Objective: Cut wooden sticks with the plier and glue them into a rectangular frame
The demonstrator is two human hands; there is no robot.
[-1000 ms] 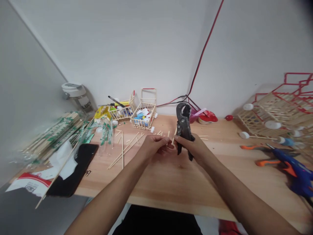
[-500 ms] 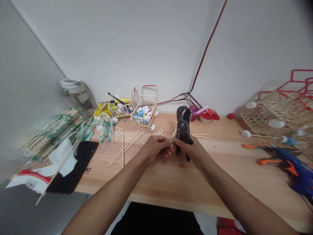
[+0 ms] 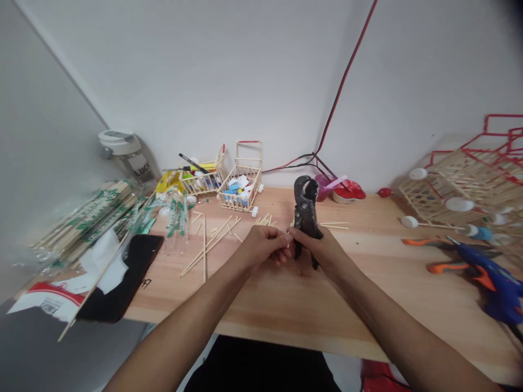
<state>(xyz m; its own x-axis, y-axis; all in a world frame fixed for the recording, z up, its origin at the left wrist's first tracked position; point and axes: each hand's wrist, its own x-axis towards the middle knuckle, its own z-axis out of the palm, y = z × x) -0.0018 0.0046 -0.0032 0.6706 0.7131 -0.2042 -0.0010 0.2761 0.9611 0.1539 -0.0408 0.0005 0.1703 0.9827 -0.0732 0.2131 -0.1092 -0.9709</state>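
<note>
My left hand [image 3: 269, 246] pinches a mostly hidden wooden stick [image 3: 292, 222] against my right hand [image 3: 316, 245], which grips scuffed black cutters [image 3: 305, 206], curve-headed and upright. Left of both, slim pale skewers [image 3: 205, 250] cross on the grained tabletop [image 3: 281, 310].

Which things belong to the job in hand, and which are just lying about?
Seemingly in the job:
black cutter, in the right hand
short sticks just beyond the left hand

Apparently just lying about:
lidded jar
dark flat slab
white tissue
</note>
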